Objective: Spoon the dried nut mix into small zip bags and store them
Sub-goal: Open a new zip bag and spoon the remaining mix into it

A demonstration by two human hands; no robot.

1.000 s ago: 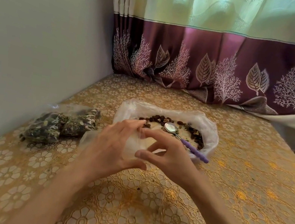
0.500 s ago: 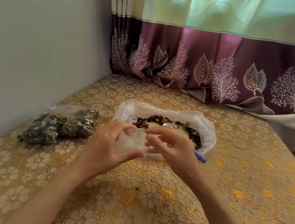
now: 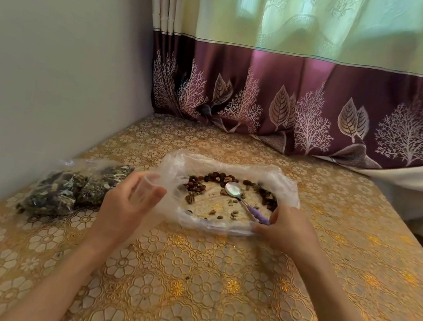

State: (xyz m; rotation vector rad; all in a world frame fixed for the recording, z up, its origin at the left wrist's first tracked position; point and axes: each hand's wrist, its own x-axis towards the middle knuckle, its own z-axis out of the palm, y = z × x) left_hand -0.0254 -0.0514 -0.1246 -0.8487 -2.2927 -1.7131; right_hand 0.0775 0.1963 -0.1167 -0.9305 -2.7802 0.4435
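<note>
Hands have parted since before | left hand (image 3: 129, 196) pinches a clear small zip bag (image 3: 147, 185), faint, left of the big nut bag (image 3: 227, 191) | right hand (image 3: 287, 226) curls at the spoon (image 3: 246, 202) handle; grip hidden | filled bags (image 3: 73, 186) farther left.

The right hand (image 3: 287, 227) hid the spoon (image 3: 242, 201) handle's end; whether its fingers gripped it was unclear. Both forearms ran off the near edge.
</note>
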